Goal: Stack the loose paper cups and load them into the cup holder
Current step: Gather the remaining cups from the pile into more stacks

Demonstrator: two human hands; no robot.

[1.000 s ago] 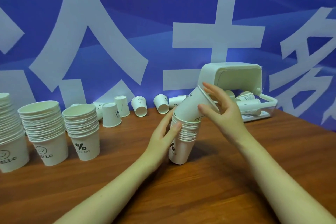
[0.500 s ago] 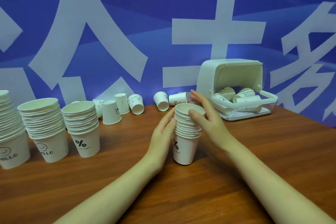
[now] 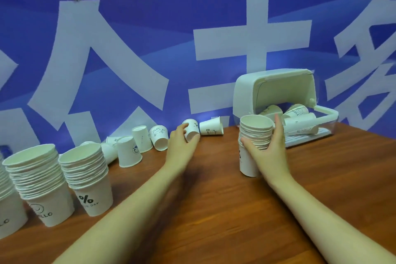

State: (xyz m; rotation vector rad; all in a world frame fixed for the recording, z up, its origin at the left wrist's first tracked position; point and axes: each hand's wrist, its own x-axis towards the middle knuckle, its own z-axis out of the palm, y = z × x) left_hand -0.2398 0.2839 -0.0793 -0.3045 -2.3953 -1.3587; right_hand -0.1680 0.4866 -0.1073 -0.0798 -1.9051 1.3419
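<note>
- Fingers of left hand curled round loose cup lying at counter rear; right hand gripping stack beside cup holder.
- Advise lifting cup mouth-up, seating squarely, keeping stack steadied upright.

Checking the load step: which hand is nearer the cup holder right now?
Right. The right hand grips the cup stack just in front of the cup holder; the left hand is far off to its left, on a loose cup.

Bare forearms, no sleeves.
</note>
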